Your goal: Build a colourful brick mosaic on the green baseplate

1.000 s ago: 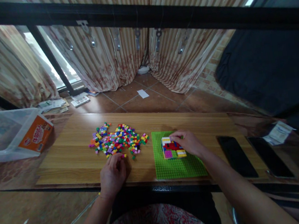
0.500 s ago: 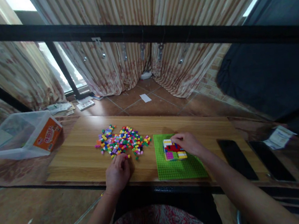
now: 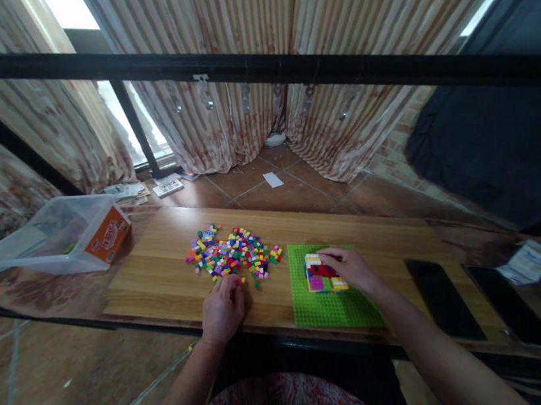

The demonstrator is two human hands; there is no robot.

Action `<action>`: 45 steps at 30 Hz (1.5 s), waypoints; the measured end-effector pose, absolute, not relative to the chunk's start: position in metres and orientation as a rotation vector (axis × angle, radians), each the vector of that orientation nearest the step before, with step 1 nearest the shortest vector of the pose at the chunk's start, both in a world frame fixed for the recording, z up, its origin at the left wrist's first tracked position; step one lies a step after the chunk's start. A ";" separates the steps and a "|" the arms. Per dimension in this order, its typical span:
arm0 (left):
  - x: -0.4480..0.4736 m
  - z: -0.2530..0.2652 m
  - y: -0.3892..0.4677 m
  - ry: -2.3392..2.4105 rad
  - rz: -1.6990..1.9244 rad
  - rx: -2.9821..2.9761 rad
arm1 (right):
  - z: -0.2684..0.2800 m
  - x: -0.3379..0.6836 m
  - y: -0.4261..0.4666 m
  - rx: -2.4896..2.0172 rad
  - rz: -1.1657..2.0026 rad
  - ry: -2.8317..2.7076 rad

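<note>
My right hand [image 3: 351,268] is closed, its fingertips pinched at the upper edge of a small build of toy bricks [image 3: 317,283] in white, red, magenta and yellow. That build sits on a green studded baseplate [image 3: 315,313]; fingers cover part of it, so any single brick between them is hidden. To the left, my left hand [image 3: 222,308] rests on the wooden board with curled fingers. A small reddish-pink toy brick [image 3: 237,280] shows at its fingertips, at the near edge of a loose pile of many-coloured bricks [image 3: 234,250].
A clear plastic bin [image 3: 64,246] with an orange label stands left of the wooden board [image 3: 145,272]. Two dark flat slabs, one on the board [image 3: 445,299] and one beyond it [image 3: 510,304], lie at right. A black rail [image 3: 252,65] crosses above, before striped curtains.
The whole view has shifted, so everything appears slightly further right. Both hands keep nearly the same places, the left by the pile and the right at the build.
</note>
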State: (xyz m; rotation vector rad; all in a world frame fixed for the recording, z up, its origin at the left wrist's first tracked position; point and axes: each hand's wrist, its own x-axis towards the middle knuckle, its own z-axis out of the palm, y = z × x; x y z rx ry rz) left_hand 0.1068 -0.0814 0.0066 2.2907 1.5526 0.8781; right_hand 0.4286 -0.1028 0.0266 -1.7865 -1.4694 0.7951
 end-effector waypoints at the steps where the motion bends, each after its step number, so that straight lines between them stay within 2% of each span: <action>1: 0.107 0.006 -0.082 1.553 0.879 2.288 | 0.025 0.428 -0.102 -1.788 0.813 -1.439; 9: 0.107 0.006 -0.083 1.557 0.850 2.276 | 0.032 0.433 -0.101 -1.816 0.897 -1.450; 11: 0.107 0.006 -0.083 1.540 0.860 2.274 | 0.036 0.431 -0.101 -1.870 0.812 -1.507; 17: 0.107 0.004 -0.083 1.522 0.869 2.258 | 0.054 0.390 -0.097 -1.834 0.288 -1.823; 23: 0.107 0.005 -0.084 1.533 0.842 2.261 | 0.055 0.337 -0.074 -1.776 0.228 -2.168; 29: 0.107 0.005 -0.084 1.534 0.852 2.271 | 0.049 0.330 -0.058 -1.892 0.181 -2.281; 33: 0.107 0.007 -0.084 1.535 0.853 2.267 | 0.061 0.324 -0.074 -1.869 0.239 -2.165; 40: 0.107 0.006 -0.084 1.559 0.862 2.287 | 0.075 0.331 -0.140 -1.681 0.660 -1.639; 45: 0.107 0.004 -0.083 1.574 0.847 2.317 | 0.060 0.382 -0.166 -1.787 0.602 -1.358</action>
